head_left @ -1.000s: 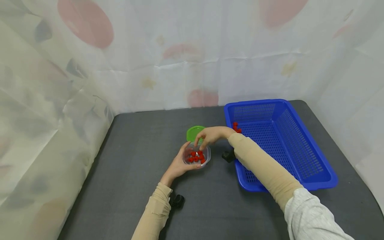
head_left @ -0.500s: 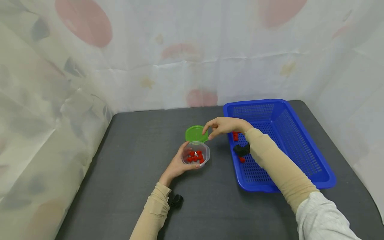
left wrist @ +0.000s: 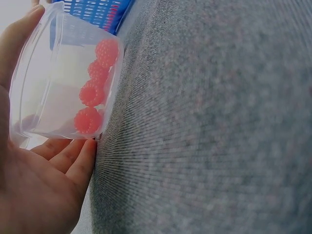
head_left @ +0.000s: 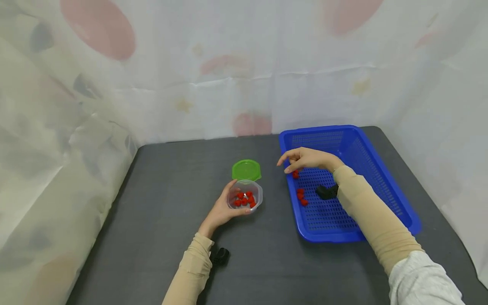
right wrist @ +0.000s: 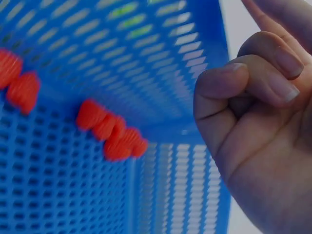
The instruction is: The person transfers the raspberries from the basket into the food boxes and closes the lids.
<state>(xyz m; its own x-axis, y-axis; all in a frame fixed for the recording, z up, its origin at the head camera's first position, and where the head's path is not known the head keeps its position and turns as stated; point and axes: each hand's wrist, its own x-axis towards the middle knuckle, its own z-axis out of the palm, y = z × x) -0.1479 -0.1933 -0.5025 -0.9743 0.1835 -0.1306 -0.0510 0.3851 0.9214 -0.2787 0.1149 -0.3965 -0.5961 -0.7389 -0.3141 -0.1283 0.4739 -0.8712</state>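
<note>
Fingers and thumb of the left hand grip a clear plastic tub around its side. Several red raspberries lie on its bottom. The right hand hovers over the left edge of the blue basket, with thumb and index finger apart and other fingers bent, nothing visible between them. Below it, more raspberries lie inside along the basket's left wall.
A green lid lies on the dark grey table, just behind the tub. Patterned white curtains stand behind the table and at both sides.
The right hand has moved right, from the tub's opening to above the basket's left edge, uncovering raspberries in the basket. The left hand still holds the tub in much the same place.
</note>
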